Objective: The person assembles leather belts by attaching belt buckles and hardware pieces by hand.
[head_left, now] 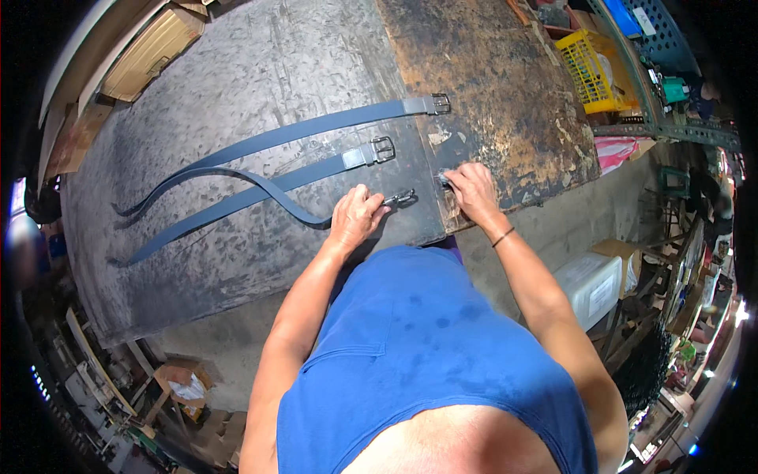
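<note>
My left hand [356,215] is closed on the buckle end of a dark blue belt [278,197], its fingers pinching just behind the metal buckle [403,197]. From there the strap curves away over the table to the far left. My right hand [474,192] pinches a small, shiny, crumpled piece [444,178], perhaps clear plastic; my fingers partly hide it. Beyond my hands lie two more blue belts: a farther belt [300,131] and a nearer belt [229,209], which the held strap crosses. Both have grey wrapping next to their buckles, which point right.
The worktable has a worn grey top [260,71] and a stained brown board [505,87] at right. Cardboard [154,51] stands along its far left edge. A yellow plastic basket [588,71] sits at the far right, and a translucent bin [591,286] stands below, right of me.
</note>
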`<state>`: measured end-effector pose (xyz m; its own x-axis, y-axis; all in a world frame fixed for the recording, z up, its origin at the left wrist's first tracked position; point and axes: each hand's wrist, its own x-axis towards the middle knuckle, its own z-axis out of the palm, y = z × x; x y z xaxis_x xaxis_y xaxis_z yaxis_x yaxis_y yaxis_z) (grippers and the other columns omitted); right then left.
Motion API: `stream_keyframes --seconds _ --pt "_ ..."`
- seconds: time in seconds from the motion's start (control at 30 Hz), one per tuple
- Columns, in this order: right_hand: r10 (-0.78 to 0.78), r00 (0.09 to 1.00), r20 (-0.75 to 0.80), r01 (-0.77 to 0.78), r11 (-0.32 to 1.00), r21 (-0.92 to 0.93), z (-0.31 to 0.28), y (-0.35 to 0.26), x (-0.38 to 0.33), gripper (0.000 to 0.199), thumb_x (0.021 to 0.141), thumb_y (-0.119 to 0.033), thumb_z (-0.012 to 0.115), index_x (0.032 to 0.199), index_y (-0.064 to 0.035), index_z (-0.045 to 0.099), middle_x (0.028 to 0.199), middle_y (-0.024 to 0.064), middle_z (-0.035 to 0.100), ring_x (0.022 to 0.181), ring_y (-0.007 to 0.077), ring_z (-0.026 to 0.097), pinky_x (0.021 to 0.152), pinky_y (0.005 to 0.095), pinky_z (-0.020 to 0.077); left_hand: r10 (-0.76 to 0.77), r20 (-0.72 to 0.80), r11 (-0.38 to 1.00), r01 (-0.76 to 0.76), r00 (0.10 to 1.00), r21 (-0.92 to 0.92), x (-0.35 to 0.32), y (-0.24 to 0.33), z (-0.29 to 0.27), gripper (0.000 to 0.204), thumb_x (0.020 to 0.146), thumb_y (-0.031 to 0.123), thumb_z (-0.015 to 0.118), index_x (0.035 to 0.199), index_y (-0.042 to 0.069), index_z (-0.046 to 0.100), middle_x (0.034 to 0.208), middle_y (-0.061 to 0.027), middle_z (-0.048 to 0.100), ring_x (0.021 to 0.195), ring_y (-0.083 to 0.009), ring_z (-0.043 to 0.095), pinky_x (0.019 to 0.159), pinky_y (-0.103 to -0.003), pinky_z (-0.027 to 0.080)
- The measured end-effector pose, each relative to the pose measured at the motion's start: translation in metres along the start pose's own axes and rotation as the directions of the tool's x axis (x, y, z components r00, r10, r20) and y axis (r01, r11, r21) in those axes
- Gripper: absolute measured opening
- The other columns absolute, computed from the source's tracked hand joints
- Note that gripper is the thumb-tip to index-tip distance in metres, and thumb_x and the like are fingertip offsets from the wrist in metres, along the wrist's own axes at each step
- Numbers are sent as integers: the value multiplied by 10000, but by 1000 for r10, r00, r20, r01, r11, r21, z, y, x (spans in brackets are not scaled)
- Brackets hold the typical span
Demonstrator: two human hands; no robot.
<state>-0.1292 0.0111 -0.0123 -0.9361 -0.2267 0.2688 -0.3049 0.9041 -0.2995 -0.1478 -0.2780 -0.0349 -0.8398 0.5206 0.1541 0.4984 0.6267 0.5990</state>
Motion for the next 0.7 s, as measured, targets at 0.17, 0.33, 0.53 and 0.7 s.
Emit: stream_keyframes --seconds 0.17,0.33,0.53,0.7 --pt "-180 984 -7 178 969 169 9 -69 29 199 778 -94 671 972 -137 683 861 42 547 908 263 549 850 406 446 2 -4 1000 -2 1000 19 6 1 0 221 780 240 781 897 109 646 838 -87 507 798 -284 576 678 -422 496" --pt "-39 997 63 36 997 61 11 -34 15 198 774 -97 677 966 -146 693 856 52 564 897 274 544 811 417 441 28 -9 998 -28 1000 51 6 0 -1 183 787 214 749 880 112 629 853 -80 514 833 -278 571 695 -413 477" --pt "188 982 -4 -187 981 42 -9 7 2 220 808 -76 701 1024 -113 712 897 64 598 899 304 548 806 422 450 137 -107 939 -95 985 332 1 -4 24 296 716 178 747 988 146 634 872 -53 540 840 -250 539 705 -393 408" --pt "277 961 -1 -270 940 209 3 -9 -2 201 813 -92 706 1012 -107 695 937 82 637 909 317 566 819 421 468 -5 5 1000 5 1000 24 -12 11 10 490 817 321 747 1227 90 608 1098 -113 569 1052 -328 522 901 -444 423"
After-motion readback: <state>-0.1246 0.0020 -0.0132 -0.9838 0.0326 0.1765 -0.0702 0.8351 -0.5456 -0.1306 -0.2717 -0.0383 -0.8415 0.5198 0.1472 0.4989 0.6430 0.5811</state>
